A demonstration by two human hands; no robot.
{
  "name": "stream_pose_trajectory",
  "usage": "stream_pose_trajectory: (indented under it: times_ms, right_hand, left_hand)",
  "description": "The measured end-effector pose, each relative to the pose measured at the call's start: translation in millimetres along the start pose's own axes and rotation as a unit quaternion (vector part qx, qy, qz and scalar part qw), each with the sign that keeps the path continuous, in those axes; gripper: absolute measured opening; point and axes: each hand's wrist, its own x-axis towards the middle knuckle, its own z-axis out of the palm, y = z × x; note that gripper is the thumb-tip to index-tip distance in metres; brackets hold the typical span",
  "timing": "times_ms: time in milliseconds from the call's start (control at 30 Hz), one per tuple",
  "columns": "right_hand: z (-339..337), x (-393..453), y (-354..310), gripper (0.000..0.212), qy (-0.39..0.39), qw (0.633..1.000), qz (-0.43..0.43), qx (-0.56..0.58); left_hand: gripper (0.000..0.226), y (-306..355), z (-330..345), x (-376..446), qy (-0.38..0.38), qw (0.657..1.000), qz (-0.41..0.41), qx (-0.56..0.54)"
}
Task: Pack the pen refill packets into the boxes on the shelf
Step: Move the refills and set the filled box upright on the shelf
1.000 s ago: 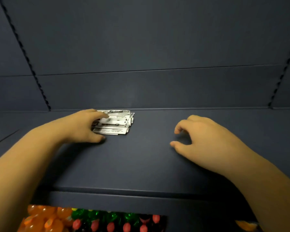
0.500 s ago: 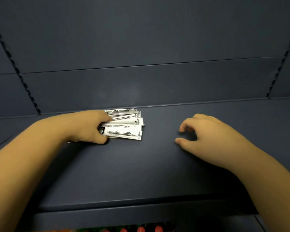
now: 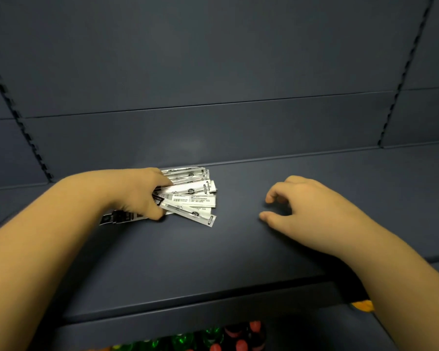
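A bundle of white and silver pen refill packets (image 3: 192, 197) lies fanned out on the dark shelf board (image 3: 213, 262), close to the back wall. My left hand (image 3: 140, 196) grips the bundle at its left end, thumb below and fingers on top; the packets' black printed ends stick out under my wrist. My right hand (image 3: 304, 206) hovers low over the shelf to the right of the packets, fingers curled and apart, holding nothing. No box is in view.
The shelf's dark back panel (image 3: 213, 72) rises right behind the packets, with slotted uprights at left (image 3: 23, 130) and right (image 3: 401, 79). Below the shelf's front edge, colourful red, green and orange items (image 3: 213, 338) show on a lower level.
My left hand has closed more tightly on the packets and the bundle has fanned out further to the right. My right hand has stayed in about the same place.
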Motion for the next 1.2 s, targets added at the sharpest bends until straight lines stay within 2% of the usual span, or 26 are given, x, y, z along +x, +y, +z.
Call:
stream_pose_trajectory:
  times_ms: [67, 167, 200, 433, 667, 767, 867, 933, 1000, 1067, 1167, 1200]
  right_hand:
    - [0.3, -1.4, -0.1, 0.031, 0.0, 1.0, 0.003, -0.001]
    - [-0.6, -3.1, -0.7, 0.032, 0.0, 1.0, 0.006, 0.0]
    - [-0.8, -3.4, -1.0, 0.032, 0.001, 1.0, 0.007, 0.0]
    - [-3.8, -8.8, -3.1, 0.031, -0.002, 1.0, 0.009, -0.001]
    - [-11.5, -18.6, -2.6, 0.03, 0.001, 1.0, 0.013, -0.008]
    - [-16.8, -24.2, 0.8, 0.031, 0.008, 1.0, 0.025, -0.014]
    - [-21.1, -29.3, 4.6, 0.031, 0.007, 0.999, 0.031, -0.018]
    - [-25.6, -32.0, 7.1, 0.031, 0.009, 0.999, 0.036, -0.02]
    - [-31.1, -34.6, 9.2, 0.031, 0.013, 0.999, 0.046, -0.02]
    - [-35.2, -38.4, 12.6, 0.03, 0.025, 0.998, 0.055, -0.022]
    - [-39.9, -50.6, 20.7, 0.029, 0.034, 0.996, 0.075, -0.031]
    - [-41.0, -55.7, 24.4, 0.029, 0.034, 0.995, 0.083, -0.036]
  left_hand:
    - [0.075, 4.1, -1.8, -1.1, 0.0, 1.0, -0.002, 0.002]
    - [0.036, 10.6, -1.9, -0.3, 0.003, 1.0, 0.005, -0.011]
    - [0.029, 12.8, -1.3, 0.2, 0.003, 1.0, 0.001, -0.006]
    - [0.018, 27.6, 4.2, 2.1, 0.022, 0.997, -0.014, 0.075]
    - [0.01, 22.9, 6.4, -8.8, 0.068, 0.995, -0.001, 0.075]
    - [0.013, 21.3, 7.4, -16.4, 0.136, 0.99, -0.015, 0.027]
    - [0.017, 27.2, 4.1, -29.0, 0.221, 0.97, -0.018, -0.098]
    - [0.02, 40.3, 2.1, -38.5, 0.286, 0.941, 0.005, -0.18]
    - [0.02, 57.8, 1.3, -49.3, 0.351, 0.888, 0.017, -0.295]
    - [0.027, 75.0, 2.2, -57.1, 0.363, 0.807, 0.025, -0.465]
    - [0.036, 100.9, 2.0, -60.2, 0.281, 0.642, 0.07, -0.71]
    - [0.038, 109.6, 2.0, -59.5, 0.242, 0.605, 0.088, -0.753]
